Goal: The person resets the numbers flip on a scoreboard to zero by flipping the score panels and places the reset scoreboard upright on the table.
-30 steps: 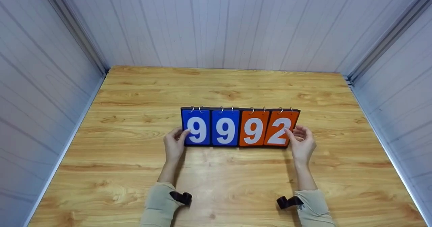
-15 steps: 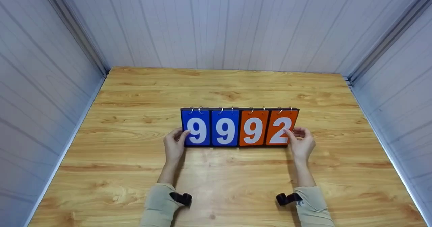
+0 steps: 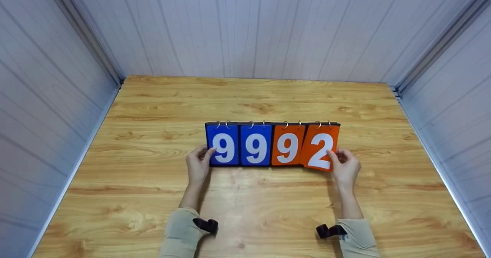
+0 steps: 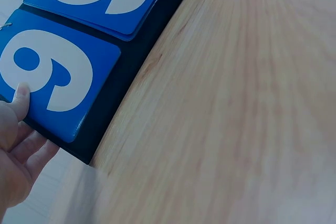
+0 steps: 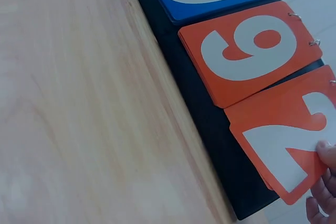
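A flip scoreboard (image 3: 256, 149) with a black backing (image 4: 107, 108) stands tilted on the table, reading 9, 9, 9, 2. My left hand (image 3: 198, 166) grips its left end, thumb over the first blue 9 card (image 4: 50, 72) and fingers behind. At the other end my right hand (image 3: 345, 170) pinches the orange 2 card (image 5: 286, 140) by its side edge. That card hangs askew from its rings, its lower corner swung out past the backing. Beneath it in the right wrist view, another orange card edge shows. The orange 9 card (image 5: 249, 51) lies against the board.
The wood-grain table (image 3: 245, 208) spreads around the scoreboard. Pale panel walls (image 3: 253, 27) enclose it at the back and both sides. A dark strap (image 3: 206, 225) sits on the left sleeve and another strap (image 3: 330, 231) on the right one.
The orange 2 card has swung away from the board, its bottom edge now lower and tilted. My right hand has shifted slightly down with it. The left hand stays put.
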`<state>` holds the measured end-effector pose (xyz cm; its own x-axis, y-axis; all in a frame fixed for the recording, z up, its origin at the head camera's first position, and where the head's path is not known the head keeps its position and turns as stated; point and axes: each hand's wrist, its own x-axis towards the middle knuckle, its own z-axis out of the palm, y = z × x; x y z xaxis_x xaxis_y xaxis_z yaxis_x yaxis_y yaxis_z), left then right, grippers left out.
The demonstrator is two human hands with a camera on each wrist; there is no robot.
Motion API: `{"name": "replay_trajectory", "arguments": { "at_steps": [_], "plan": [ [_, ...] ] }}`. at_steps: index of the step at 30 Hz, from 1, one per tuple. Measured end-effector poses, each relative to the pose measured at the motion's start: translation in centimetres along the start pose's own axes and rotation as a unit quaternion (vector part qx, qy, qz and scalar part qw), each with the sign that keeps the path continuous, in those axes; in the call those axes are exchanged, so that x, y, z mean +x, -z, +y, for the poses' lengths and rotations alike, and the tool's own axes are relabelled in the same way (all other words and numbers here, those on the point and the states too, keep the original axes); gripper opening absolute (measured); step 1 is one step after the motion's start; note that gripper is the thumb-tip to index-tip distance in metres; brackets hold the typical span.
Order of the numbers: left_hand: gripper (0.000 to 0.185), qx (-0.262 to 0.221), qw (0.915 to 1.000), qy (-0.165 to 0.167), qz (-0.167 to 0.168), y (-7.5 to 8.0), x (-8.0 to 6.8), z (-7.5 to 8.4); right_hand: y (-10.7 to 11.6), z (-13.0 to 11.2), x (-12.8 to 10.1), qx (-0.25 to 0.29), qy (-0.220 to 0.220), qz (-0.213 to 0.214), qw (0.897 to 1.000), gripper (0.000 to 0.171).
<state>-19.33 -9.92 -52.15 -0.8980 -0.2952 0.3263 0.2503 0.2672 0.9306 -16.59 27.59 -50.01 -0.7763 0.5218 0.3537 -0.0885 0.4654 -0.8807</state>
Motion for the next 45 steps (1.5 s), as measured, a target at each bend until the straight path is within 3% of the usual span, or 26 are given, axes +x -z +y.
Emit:
{"name": "replay_trajectory", "arguments": {
  "at_steps": [3, 6, 11, 13, 16, 18, 20, 23, 25, 28, 30, 34, 35, 37, 41, 45],
  "plan": [
    [0.015, -0.008, 0.9999, -0.007, -0.001, 0.1, -0.1, 0.2, 0.6, -0.4, -0.3, -0.001, 0.01, 0.002, 1.0, 0.019],
    [0.013, -0.007, 0.9999, -0.014, -0.001, 0.2, -0.3, 1.6, 1.3, -0.8, -0.5, 0.02, 0.036, -0.004, 0.999, 0.03],
    [0.012, 0.003, 0.9999, -0.012, -0.002, 0.3, -0.7, 3.5, 2.4, -1.1, -0.5, 0.118, 0.081, -0.038, 0.989, 0.043],
    [0.012, 0.006, 0.9998, -0.017, -0.003, 0.4, -0.7, 3.5, 2.4, 1.4, 0.2, 0.209, 0.091, -0.078, 0.971, 0.036],
    [0.012, 0.008, 0.9997, -0.023, -0.005, 0.3, -0.5, 2.6, 3.0, 1.4, 0.5, 0.279, 0.074, -0.108, 0.951, 0.023],
    [0.013, 0.009, 0.9998, -0.016, -0.005, 0.3, -0.3, 1.6, 3.5, 1.3, 0.7, 0.3, 0.066, -0.124, 0.943, 0.017],
    [0.015, 0.011, 0.9999, -0.009, -0.005, 0.2, -0.1, 0.7, 4.3, -1.3, 0.3, 0.294, 0.055, -0.12, 0.947, 0.017],
    [0.016, 0.011, 0.9999, -0.001, -0.003, 0.1, 0.0, 0.0, 4.9, -1.7, 0.5, 0.336, 0.063, -0.141, 0.929, 0.018],
    [0.016, 0.007, 1.0, -0.003, -0.001, 0.0, 0.0, -0.1, 5.1, -1.7, 0.7, 0.377, 0.07, -0.157, 0.91, 0.019],
    [0.015, 0.002, 1.0, 0.0, -0.001, 0.0, 0.0, 0.0, 5.1, -1.6, 1.1, 0.398, 0.089, -0.163, 0.898, 0.025],
    [0.015, 0.006, 1.0, 0.003, -0.003, 0.0, 0.0, 0.0, 5.0, -1.5, 1.4, 0.4, 0.101, -0.157, 0.897, 0.027],
    [0.014, 0.004, 1.0, 0.001, -0.006, 0.1, -0.1, 0.6, 4.6, -2.0, 2.0, 0.376, 0.145, -0.125, 0.907, 0.022],
    [0.014, 0.004, 1.0, -0.002, -0.007, 0.2, -0.2, 1.1, 4.5, -2.3, 2.1, 0.377, 0.155, -0.12, 0.905, 0.02],
    [0.014, 0.001, 1.0, -0.004, -0.007, 0.2, -0.2, 1.1, 4.4, -3.1, 2.3, 0.372, 0.176, -0.108, 0.905, 0.015],
    [0.014, 0.005, 1.0, 0.0, -0.006, 0.2, -0.2, 0.6, 4.1, -4.7, 2.9, 0.382, 0.213, -0.089, 0.895, 0.009],
    [0.016, 0.012, 0.9999, 0.004, -0.004, 0.1, 0.0, 0.0, 3.6, -5.7, 4.1, 0.36, 0.236, -0.06, 0.901, 0.007]
  ]
}}
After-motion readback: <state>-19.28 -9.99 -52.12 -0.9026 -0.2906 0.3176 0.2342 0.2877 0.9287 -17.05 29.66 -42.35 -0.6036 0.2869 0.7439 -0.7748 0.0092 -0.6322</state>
